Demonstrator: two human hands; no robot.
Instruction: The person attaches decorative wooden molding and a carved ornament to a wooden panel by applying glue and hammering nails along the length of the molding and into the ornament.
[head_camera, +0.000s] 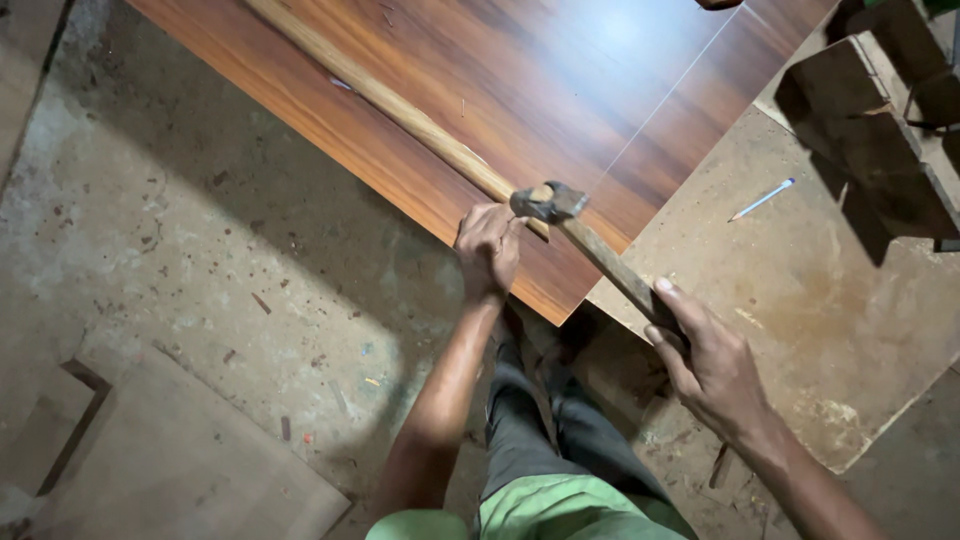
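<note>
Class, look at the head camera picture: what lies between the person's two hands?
In the head view, the hammer spans it: head by the left hand, handle held in the right hand, above the wood-grain board.

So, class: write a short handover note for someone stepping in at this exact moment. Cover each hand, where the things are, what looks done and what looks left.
Left hand: fingers pinched on the long wooden strip near the edge of the brown laminated board, right under the hammer head.
Right hand: gripping the wooden handle of the hammer, whose head sits just above the left fingers.
Also there: a pencil on the plywood sheet to the right.
Done: strip laid along the board edge.
Left: whether a nail is in place is hidden by the fingers, so check before striking.
</note>
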